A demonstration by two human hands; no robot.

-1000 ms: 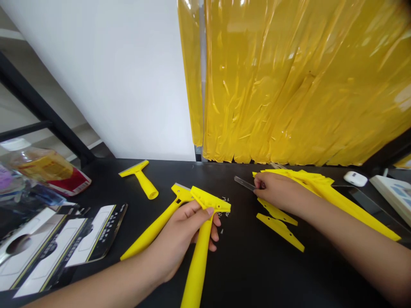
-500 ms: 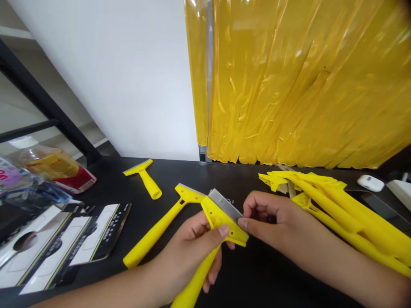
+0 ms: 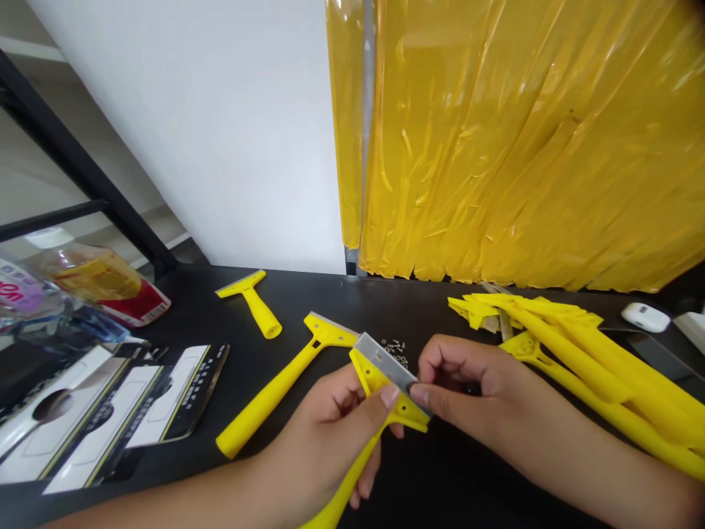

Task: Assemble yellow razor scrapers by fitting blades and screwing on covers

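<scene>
My left hand (image 3: pixel 349 433) is closed round a yellow scraper (image 3: pixel 344 488) just below its wide head, thumb pressed on the face. A flat grey metal blade plate (image 3: pixel 380 360) lies along the top edge of that head. My right hand (image 3: pixel 468 382) pinches the plate's right end between thumb and finger. Something small and dark shows behind the right fingers; I cannot make out what it is. Beside my left hand lies a long-handled yellow scraper (image 3: pixel 275 393) with a metal edge. Several tiny screws (image 3: pixel 395 351) are scattered behind the plate.
A short yellow scraper (image 3: pixel 256 305) lies farther back. Yellow handles (image 3: pixel 595 360) are piled at right, near a white earbud case (image 3: pixel 645 317). Printed cards (image 3: pixel 170 397) and bottles (image 3: pixel 118 283) stand or lie at left. A white panel (image 3: pixel 220 132) and yellow plastic wrap (image 3: pixel 523 147) rise behind.
The metal plate has shifted down against the scraper's head and covers more of its upper edge. More of the loose screws show. The whole view has moved slightly.
</scene>
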